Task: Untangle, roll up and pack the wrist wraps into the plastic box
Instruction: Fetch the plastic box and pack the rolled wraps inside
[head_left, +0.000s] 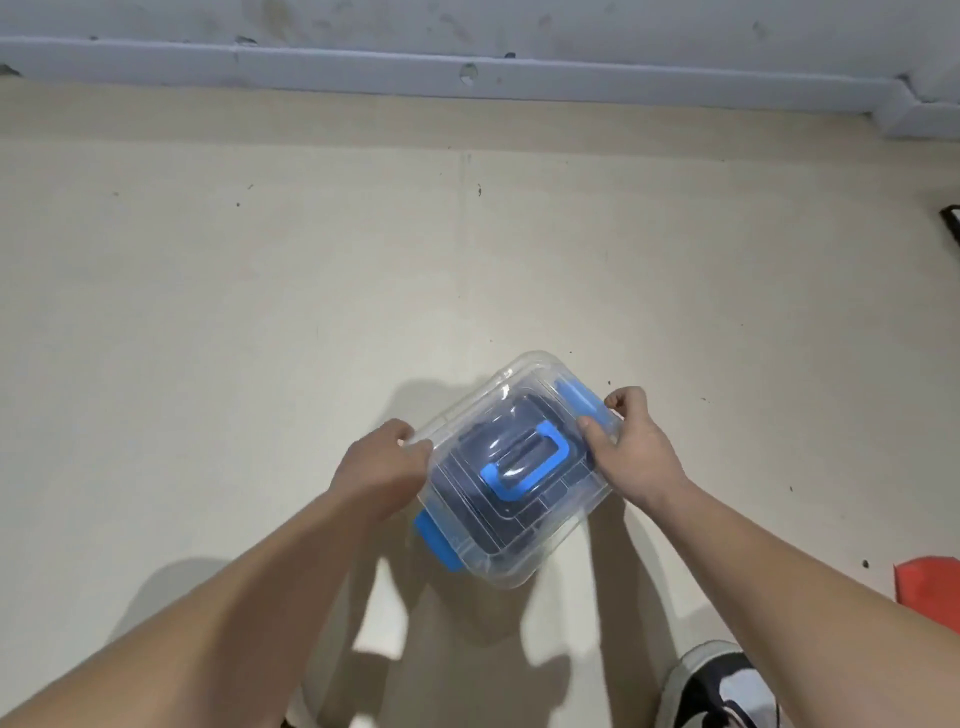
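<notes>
Lidded plastic box (524, 553) over the floor (260, 312), dark wrist wraps (519, 514) inside it. Left grip (382, 470) curled on the box's left edge, right grip (631, 457) pinching its right end by the blue latch (576, 397).

The beige floor (260, 312) has small dark spots. A grey baseboard (363, 67) runs along the far wall (467, 21). At the right edge lie a red object (930, 587) and a black object (950, 221). A black-and-white shoe (722, 686) shows at bottom right.
</notes>
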